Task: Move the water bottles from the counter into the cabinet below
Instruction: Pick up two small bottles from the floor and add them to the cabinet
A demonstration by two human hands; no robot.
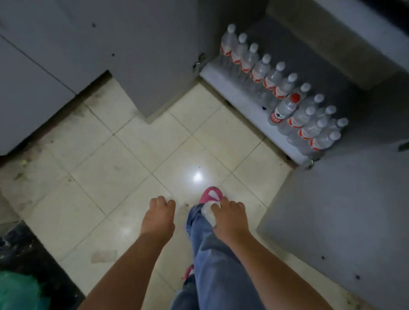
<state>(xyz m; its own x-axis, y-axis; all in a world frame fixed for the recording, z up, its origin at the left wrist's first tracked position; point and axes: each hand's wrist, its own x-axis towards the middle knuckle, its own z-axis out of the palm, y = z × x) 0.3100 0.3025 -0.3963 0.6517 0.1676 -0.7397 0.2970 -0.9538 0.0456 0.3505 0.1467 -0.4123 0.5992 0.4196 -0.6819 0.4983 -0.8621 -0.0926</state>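
Several clear water bottles [261, 70] with white caps and red labels stand in a diagonal row on the floor of the open lower cabinet [218, 80]. More of them cluster at its right end [316, 129]. One bottle with a red cap [286, 109] stands in front of the row. My right hand [230, 221] hangs low over my leg, its fingers wrapped on a pale translucent object that looks like a water bottle [207, 213], mostly hidden. My left hand [159, 216] hangs beside it, fingers curled, with nothing visible in it. The counter is out of view.
The cabinet's left door [169, 54] and right door [341, 202] stand open over the pale tiled floor [123, 173]. My jeans leg and pink slipper [210, 195] are below my hands. A green plastic bag [4, 290] lies at the bottom left.
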